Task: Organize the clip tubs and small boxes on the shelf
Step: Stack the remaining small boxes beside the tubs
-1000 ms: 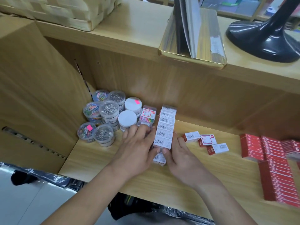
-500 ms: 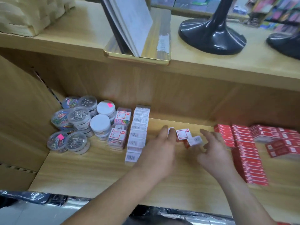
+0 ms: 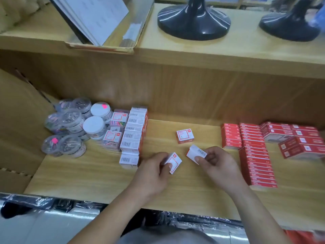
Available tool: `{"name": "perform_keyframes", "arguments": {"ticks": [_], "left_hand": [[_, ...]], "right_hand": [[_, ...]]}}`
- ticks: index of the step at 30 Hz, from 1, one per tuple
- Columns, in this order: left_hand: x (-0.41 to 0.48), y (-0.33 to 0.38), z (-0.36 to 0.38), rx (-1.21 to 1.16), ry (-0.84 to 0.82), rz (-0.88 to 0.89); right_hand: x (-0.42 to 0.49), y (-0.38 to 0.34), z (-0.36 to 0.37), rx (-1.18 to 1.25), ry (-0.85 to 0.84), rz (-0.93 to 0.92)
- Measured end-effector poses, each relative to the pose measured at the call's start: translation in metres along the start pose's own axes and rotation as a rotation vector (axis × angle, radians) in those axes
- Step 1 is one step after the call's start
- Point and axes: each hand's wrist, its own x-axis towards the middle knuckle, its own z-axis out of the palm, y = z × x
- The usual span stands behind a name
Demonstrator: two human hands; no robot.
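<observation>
Far left of the shelf (image 3: 84,175) there's a bunch of round clip tubs (image 3: 72,124) huddled in the corner. Most are clear with clips showing, two have white lids, and a few are stacked. Just beside them sit two clear boxes of coloured clips (image 3: 114,131), and right against those is a neat row of white barcode boxes (image 3: 134,134) running front to back. Next comes the left hand (image 3: 151,175), over the front middle of the shelf, fingers curled and pinching a red-and-white box (image 3: 173,162) that's tilted at an angle. Further back, between the two hands, a loose box (image 3: 185,136) lies flat on its own. The right hand (image 3: 220,167) is the same deal, thumb and fingers pinching a second small box (image 3: 196,153), barcode side up. Right of that are rows of red boxes (image 3: 253,155), stacked along the shelf out to the edge of the view.
</observation>
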Motion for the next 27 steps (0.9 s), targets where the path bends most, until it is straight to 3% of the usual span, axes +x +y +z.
{"name": "perform_keyframes", "arguments": {"ticks": [3, 6, 9, 12, 18, 22, 27], "left_hand": [[-0.014, -0.005, 0.003, -0.021, 0.073, 0.043], [-0.028, -0.002, 0.000, 0.155, 0.165, 0.194], [-0.042, -0.001, 0.001, 0.282, 0.194, 0.271], [-0.058, -0.006, 0.010, 0.254, 0.189, 0.289], [-0.064, -0.010, 0.021, 0.148, 0.185, 0.179], [-0.057, -0.010, 0.020, 0.091, 0.228, 0.143], [-0.063, -0.025, 0.010, -0.121, 0.208, 0.008]], "right_hand": [[-0.011, 0.004, 0.001, -0.014, -0.025, -0.056], [-0.021, 0.013, 0.005, -0.089, -0.012, -0.222], [-0.029, 0.021, 0.004, -0.099, 0.007, -0.310], [-0.037, 0.029, 0.003, -0.098, -0.044, -0.373], [-0.035, 0.029, -0.004, -0.149, -0.086, -0.124], [-0.034, 0.023, 0.003, -0.274, -0.120, -0.179], [-0.036, 0.016, 0.016, -0.188, -0.080, -0.204]]}}
